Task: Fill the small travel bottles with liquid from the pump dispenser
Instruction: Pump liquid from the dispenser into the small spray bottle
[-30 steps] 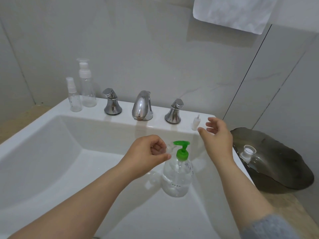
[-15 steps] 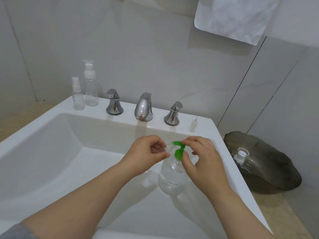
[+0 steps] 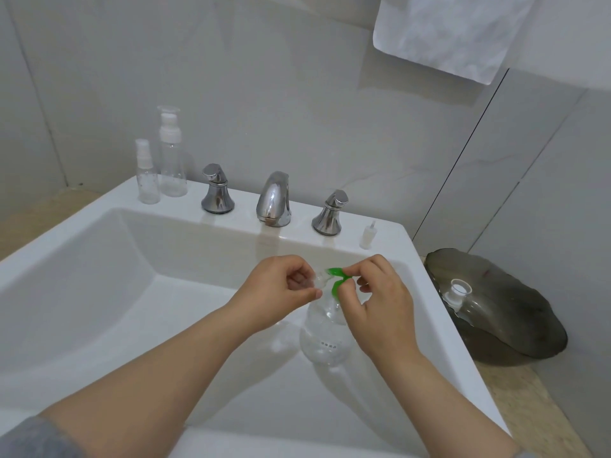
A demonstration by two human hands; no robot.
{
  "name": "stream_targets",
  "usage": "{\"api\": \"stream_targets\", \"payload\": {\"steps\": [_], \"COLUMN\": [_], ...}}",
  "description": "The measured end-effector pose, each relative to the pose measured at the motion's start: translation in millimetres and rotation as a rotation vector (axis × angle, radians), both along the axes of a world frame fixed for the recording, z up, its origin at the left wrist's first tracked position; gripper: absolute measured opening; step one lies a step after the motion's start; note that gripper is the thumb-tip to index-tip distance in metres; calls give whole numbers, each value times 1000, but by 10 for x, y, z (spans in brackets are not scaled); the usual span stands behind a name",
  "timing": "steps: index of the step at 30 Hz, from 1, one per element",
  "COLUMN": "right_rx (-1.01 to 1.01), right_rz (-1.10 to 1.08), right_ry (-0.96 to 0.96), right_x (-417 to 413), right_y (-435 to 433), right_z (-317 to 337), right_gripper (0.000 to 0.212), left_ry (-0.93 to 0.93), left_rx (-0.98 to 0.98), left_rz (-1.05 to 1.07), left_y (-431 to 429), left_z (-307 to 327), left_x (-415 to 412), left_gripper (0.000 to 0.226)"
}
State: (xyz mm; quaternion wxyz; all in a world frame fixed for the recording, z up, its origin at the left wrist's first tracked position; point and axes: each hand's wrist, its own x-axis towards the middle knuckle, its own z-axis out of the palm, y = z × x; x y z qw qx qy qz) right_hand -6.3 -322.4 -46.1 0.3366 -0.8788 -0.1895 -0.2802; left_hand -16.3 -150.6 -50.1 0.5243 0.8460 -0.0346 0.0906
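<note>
A clear round pump dispenser (image 3: pixel 325 338) with a green pump head (image 3: pixel 335 276) stands inside the white sink (image 3: pixel 109 292). My right hand (image 3: pixel 377 302) is on the green pump head, fingers curled over its top. My left hand (image 3: pixel 281 289) pinches a small clear travel bottle (image 3: pixel 320 279) right at the green nozzle; most of that bottle is hidden in my fingers. Two more clear travel bottles, a short spray one (image 3: pixel 147 175) and a taller pump one (image 3: pixel 172 157), stand on the sink's back left ledge.
A chrome spout (image 3: pixel 274 200) and two chrome handles (image 3: pixel 216 193) (image 3: pixel 330 213) line the back ledge, with a small white cap piece (image 3: pixel 368 236) at its right end. A dark dish (image 3: pixel 496 309) holding a clear bottle with a white neck (image 3: pixel 458 292) lies right of the sink. A towel (image 3: pixel 446 31) hangs above.
My right hand came in from beside the sink's right edge and settled on the green pump head. My left hand stayed by the nozzle with the small bottle.
</note>
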Motion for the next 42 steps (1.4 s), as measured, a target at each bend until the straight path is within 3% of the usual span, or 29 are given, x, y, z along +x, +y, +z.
{"api": "stream_targets", "payload": {"steps": [10, 18, 27, 42], "right_rx": [-17, -30, 18, 1], "right_rz": [-21, 20, -15, -67], "right_ry": [-27, -80, -78, -42], "right_x": [0, 30, 33, 22], "right_y": [32, -5, 37, 71], "right_z": [-50, -20, -39, -97], "right_gripper": [8, 16, 11, 9], "left_ry": [3, -37, -46, -47], "left_rx": [34, -76, -82, 1], "left_rz": [15, 50, 39, 35], "left_y": [11, 10, -6, -10], "left_z": [-21, 43, 44, 4], "left_x": [-7, -29, -30, -45], "left_gripper": [17, 17, 17, 17]}}
